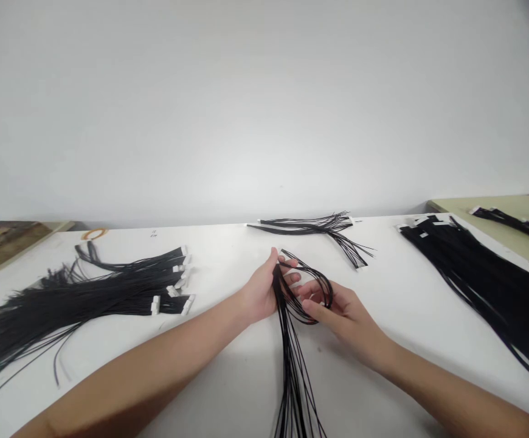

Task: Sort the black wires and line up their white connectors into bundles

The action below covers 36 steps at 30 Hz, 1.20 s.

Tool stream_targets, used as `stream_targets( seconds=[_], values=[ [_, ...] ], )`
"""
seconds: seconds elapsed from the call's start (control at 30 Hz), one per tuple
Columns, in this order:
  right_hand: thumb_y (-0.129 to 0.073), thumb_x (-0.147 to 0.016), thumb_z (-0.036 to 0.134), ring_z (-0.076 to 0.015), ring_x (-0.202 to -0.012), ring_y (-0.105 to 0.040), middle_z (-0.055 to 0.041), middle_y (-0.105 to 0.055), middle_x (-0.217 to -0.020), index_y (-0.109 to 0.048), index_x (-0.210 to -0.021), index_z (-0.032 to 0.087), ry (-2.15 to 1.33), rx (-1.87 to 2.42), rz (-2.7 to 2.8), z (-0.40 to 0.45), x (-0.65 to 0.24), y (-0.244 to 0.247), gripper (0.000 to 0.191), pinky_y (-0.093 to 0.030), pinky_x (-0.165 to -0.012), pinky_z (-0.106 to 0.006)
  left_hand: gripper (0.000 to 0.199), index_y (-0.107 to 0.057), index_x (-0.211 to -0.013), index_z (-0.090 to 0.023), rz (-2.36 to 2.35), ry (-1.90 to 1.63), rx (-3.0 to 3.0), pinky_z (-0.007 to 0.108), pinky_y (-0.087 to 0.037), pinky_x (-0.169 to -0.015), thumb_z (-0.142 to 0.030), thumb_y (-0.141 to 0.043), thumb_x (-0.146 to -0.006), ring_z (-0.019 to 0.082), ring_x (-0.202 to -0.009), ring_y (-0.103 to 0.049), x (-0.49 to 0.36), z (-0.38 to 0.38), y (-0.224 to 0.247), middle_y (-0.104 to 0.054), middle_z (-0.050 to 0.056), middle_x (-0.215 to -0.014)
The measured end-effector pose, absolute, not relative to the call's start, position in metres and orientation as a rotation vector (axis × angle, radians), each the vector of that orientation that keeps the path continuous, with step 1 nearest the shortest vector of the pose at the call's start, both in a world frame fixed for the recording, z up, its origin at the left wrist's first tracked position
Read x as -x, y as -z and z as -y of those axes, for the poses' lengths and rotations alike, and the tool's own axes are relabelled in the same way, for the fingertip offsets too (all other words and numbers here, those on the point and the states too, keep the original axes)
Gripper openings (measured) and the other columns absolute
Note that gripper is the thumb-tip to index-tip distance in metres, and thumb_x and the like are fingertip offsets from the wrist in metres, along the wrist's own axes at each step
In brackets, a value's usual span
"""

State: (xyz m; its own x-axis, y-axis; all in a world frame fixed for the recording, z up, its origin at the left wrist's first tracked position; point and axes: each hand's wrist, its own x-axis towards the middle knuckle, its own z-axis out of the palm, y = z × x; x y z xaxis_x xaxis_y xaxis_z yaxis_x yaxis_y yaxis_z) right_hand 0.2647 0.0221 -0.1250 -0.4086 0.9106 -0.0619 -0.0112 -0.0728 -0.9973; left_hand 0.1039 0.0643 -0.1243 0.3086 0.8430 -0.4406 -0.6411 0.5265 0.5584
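Note:
A bundle of thin black wires point(287, 353) hangs down from my left hand point(264, 289), which is closed around its upper part with the thumb pointing up. Several of these wires bend into a loop point(323, 280) to the right of that hand. My right hand point(337, 307) has its thumb and fingers closed on the lower right side of the loop. The lower ends of the bundle run out of the bottom of the view. Whether a connector sits inside my left hand is hidden.
On the left lies a large pile of black wires point(109, 289) with white connectors. Smaller wire bunches point(305, 226) lie at the table's back, near the wall. A long stack of black wires point(478, 280) covers the right side. A yellowish ring point(93, 233) lies at the back left.

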Motion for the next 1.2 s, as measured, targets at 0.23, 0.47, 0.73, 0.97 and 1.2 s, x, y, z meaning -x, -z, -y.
stream_targets(
  seconds=[0.23, 0.47, 0.73, 0.97, 1.2],
  values=[
    [-0.063, -0.077, 0.036, -0.0092, -0.051, -0.052, 0.0021, -0.053, -0.068, -0.059, -0.1, 0.017, -1.8, 1.165, 1.598, -0.016, -0.263, 0.126, 0.03, -0.045, -0.046, -0.023, 0.03, -0.045, -0.077, -0.018, -0.752, -1.002, -0.28, 0.029, -0.049, -0.059, -0.046, -0.05, -0.084, 0.009, -0.057, -0.051, -0.105, -0.063, 0.123, -0.054, -0.001, -0.079],
    [-0.066, -0.076, 0.033, -0.0094, -0.05, -0.056, 0.0008, -0.057, -0.057, -0.065, -0.097, 0.012, -2.141, 1.122, 1.371, -0.025, -0.266, 0.126, 0.03, -0.051, -0.053, -0.024, 0.031, -0.046, -0.08, -0.019, -0.796, -0.996, -0.379, 0.029, -0.048, -0.06, -0.048, -0.057, -0.079, 0.01, -0.058, -0.053, -0.105, -0.062, 0.123, -0.056, -0.002, -0.081],
    [-0.071, -0.072, 0.021, -0.005, -0.051, -0.054, -0.0002, -0.058, -0.065, -0.065, -0.089, 0.012, -2.418, 0.979, 0.925, -0.03, -0.273, 0.122, 0.02, -0.049, -0.051, -0.017, 0.043, -0.052, -0.081, -0.019, -0.726, -0.827, -0.536, 0.021, -0.039, -0.05, -0.061, -0.051, -0.076, 0.008, -0.052, -0.048, -0.097, -0.062, 0.125, -0.052, -0.001, -0.068],
    [-0.069, -0.074, 0.026, -0.0079, -0.052, -0.056, 0.002, -0.056, -0.06, -0.062, -0.093, 0.014, -2.303, 0.992, 1.078, -0.029, -0.271, 0.123, 0.023, -0.051, -0.055, -0.023, 0.043, -0.05, -0.08, -0.02, -0.711, -0.802, -0.538, 0.021, -0.036, -0.044, -0.063, -0.049, -0.076, 0.008, -0.045, -0.042, -0.098, -0.061, 0.123, -0.046, -0.004, -0.059],
    [-0.064, -0.076, 0.03, -0.0105, -0.055, -0.058, 0.0034, -0.055, -0.065, -0.057, -0.103, 0.015, -2.05, 1.077, 1.394, -0.016, -0.257, 0.123, 0.031, -0.054, -0.057, -0.028, 0.044, -0.045, -0.081, -0.02, -0.74, -0.891, -0.543, 0.019, -0.035, -0.038, -0.063, -0.052, -0.074, 0.006, -0.044, -0.041, -0.104, -0.058, 0.125, -0.053, -0.002, -0.073]
  ],
)
